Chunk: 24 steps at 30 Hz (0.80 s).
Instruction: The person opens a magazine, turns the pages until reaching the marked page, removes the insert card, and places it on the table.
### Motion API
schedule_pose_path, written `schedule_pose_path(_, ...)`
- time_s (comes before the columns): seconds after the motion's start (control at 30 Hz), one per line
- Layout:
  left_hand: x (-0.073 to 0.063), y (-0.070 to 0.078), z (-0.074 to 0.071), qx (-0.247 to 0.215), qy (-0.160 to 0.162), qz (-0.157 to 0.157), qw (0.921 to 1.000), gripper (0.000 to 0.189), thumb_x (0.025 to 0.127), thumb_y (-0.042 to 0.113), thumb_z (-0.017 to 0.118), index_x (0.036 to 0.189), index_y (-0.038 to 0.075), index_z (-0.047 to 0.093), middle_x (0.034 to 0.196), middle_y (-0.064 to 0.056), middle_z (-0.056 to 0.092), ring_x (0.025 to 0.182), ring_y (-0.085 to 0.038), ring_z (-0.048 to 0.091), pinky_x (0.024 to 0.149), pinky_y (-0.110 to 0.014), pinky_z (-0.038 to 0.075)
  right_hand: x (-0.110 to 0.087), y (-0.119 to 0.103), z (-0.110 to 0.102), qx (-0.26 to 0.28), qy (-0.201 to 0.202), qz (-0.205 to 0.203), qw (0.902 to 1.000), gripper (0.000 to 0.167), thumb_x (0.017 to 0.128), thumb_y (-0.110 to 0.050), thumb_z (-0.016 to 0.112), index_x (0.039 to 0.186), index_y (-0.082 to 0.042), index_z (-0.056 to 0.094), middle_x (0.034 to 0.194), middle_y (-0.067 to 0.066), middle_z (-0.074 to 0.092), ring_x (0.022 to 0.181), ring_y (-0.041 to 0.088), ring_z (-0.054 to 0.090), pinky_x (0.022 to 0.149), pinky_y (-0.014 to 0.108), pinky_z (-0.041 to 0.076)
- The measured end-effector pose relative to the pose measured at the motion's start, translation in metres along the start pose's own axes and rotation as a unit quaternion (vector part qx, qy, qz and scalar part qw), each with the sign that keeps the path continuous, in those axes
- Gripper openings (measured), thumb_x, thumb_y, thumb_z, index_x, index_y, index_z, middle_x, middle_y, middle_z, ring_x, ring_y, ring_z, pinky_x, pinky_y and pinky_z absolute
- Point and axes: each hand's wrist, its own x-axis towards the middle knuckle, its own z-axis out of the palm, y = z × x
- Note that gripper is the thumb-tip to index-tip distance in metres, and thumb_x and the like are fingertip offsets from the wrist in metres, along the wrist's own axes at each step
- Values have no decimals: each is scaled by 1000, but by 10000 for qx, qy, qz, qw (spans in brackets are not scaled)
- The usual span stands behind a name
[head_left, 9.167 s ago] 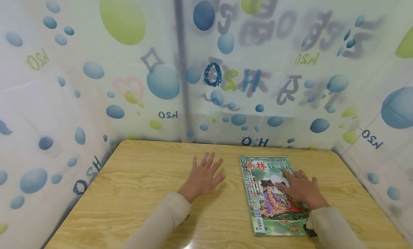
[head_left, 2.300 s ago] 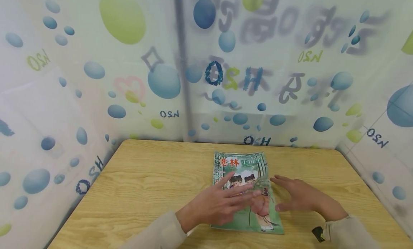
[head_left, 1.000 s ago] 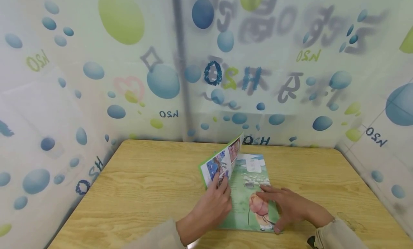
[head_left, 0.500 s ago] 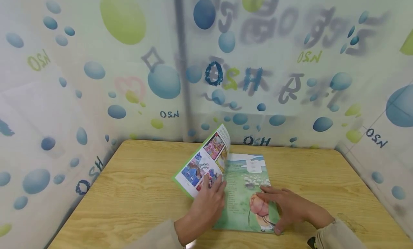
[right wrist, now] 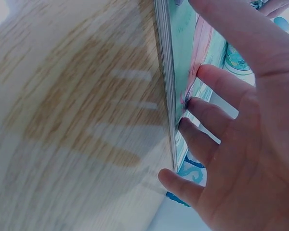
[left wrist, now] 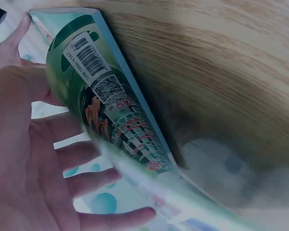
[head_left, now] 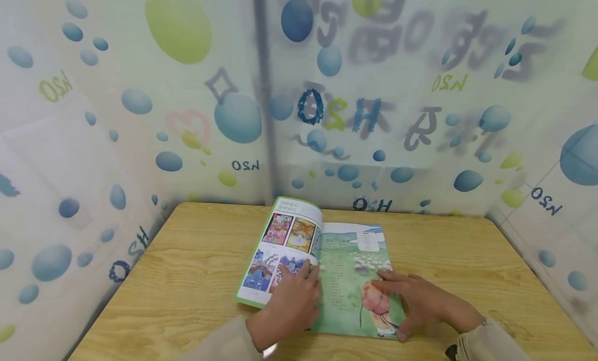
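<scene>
A magazine (head_left: 350, 262) lies opened on the table in the head view. Its left page (head_left: 268, 267) carries several small pictures, and its right page is green with a pink figure. My left hand (head_left: 291, 301) rests with extended fingers on the left page near the spine. In the left wrist view, the curved outer cover (left wrist: 89, 62) shows a barcode, beside my left hand (left wrist: 33, 149). My right hand (head_left: 420, 301) is spread at the right page's edge, fingertips touching it. The right wrist view shows my right hand (right wrist: 250, 134) beside the magazine's page edges (right wrist: 166, 72), gripping nothing.
The wooden table (head_left: 196, 267) has rounded back corners. A pale curtain (head_left: 187, 91) printed with bubbles stands behind it and on both sides. A dark strap (head_left: 451, 351) shows at my right cuff.
The magazine was first closed at the right, then moved toward the middle. My left hand lifted the cover and turned it leftward, laying it nearly flat. My right hand stayed at the right edge lately.
</scene>
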Motion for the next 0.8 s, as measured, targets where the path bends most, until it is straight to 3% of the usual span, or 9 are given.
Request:
schedule_pose_path(0.1,-1,-2,2,-153,80,-40,9998,42,87,51,62,111,18,74,134,-3,62,124,-27,56,72,-59,55,0,-1,-1,-10,-16,21,10000,103,64,-62,82,150,-18,45,156,20,36,138,49,35,99,77,25)
schedule_pose_path(0.33,-2,-3,5,-433,480,-132,9978,35,84,44,68,98,13,75,119,-7,65,107,-28,62,46,-36,53,1,-1,0,-44,-54,132,9999,103,64,-63,82,150,-21,45,156,19,36,139,47,35,100,76,27)
schedule_pose_path(0.57,-1,-5,9,-893,455,-101,9949,27,85,37,70,95,11,72,109,-9,63,99,-29,64,43,-30,52,1,0,1,-67,-64,239,9997,103,63,-65,82,149,-22,47,156,17,37,139,46,36,102,73,28)
schedule_pose_path(0.8,1,-6,13,-1187,379,-100,9922,25,88,34,68,97,11,71,107,-9,62,97,-30,64,45,-32,53,2,-1,1,-137,-20,236,9996,102,63,-65,82,149,-23,48,155,16,39,138,44,38,102,72,30)
